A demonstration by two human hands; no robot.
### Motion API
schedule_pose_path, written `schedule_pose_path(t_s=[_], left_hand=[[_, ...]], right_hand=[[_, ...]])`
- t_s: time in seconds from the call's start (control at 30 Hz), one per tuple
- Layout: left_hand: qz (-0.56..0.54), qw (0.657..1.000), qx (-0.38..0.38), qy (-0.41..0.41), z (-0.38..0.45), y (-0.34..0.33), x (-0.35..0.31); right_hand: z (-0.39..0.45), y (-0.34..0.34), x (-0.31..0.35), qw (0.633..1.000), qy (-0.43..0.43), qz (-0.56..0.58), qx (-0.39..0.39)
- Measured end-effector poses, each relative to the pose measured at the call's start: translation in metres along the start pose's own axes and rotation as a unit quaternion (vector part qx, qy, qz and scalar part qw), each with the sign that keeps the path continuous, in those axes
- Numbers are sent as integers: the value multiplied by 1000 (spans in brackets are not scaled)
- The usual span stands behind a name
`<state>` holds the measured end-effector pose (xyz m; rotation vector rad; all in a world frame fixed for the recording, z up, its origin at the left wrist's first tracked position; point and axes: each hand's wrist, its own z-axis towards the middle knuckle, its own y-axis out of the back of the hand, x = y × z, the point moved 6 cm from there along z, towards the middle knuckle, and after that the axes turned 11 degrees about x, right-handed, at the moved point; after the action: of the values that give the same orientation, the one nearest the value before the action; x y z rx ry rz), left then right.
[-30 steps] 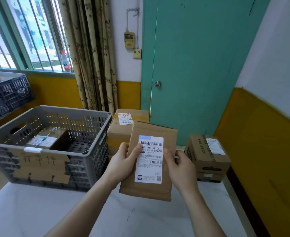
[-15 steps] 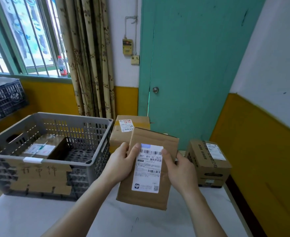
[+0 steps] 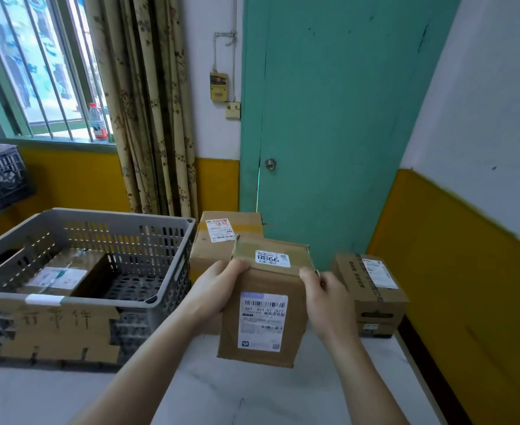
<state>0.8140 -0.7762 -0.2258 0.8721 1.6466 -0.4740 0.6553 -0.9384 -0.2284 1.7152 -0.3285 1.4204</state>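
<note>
While it hangs in both hands to the right of the grey crate [image 3: 77, 297], the item in hand is entered by size among the other stock, all placed from that crate

- Table [image 3: 252, 394]: white top, under the crate and running out to its right
- Grey crate: slotted plastic, card sign on the near wall; one labelled parcel [image 3: 62, 271] lies flat on its floor
- Large carton [image 3: 209, 250]: taped, just beside the crate's right wall at the far end
- Held parcel [image 3: 295, 332]: brown corrugated box, right of the crate and nearer than the large carton, lifted clear of the table, labelled face toward the wearer. Judged light, since two hands at the upper corners carry it. Walls look stiff and the dry card should grip well, the tape on top less so. Fragility cannot be told. Best taken by opposite side walls, or under the base
- Small carton [image 3: 372, 289]: well right of the crate
- Left hand [image 3: 212, 289]: grips the parcel's upper left corner
- Right hand [image 3: 329, 302]: grips its upper right edge
- Shipping label [image 3: 263, 320]: front face
- Sticker [image 3: 272, 259]: top face, reads 8866
</note>
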Motion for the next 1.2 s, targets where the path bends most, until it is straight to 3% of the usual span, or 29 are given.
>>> schedule_pose_path(t_s=[0.17,0.27,0.43,0.6,0.73,0.83,0.97,1.2], left_hand=[[-38,998,50,3,3,-9,8],[-57,998,36,-7,4,-6,7],[-2,999,11,-44,3,-10,1],[11,999,-13,-47,-1,-8,-3],[65,995,-42,-68,-2,-7,-10],[107,990,-35,-81,-2,-11,-6],[53,994,-18,-94,-3,-12,-7],[136,977,-17,-162,-9,-18,-19]], right_hand=[[5,3,-6,998,-16,55,15],[7,7,-3,996,3,81,21],[8,6,-2,999,45,16,-4],[8,6,-7,997,26,64,14],[7,4,-1,999,41,18,5],[5,7,-2,998,55,26,0],[2,10,-3,997,48,51,16],[-2,14,3,996,94,2,4]])
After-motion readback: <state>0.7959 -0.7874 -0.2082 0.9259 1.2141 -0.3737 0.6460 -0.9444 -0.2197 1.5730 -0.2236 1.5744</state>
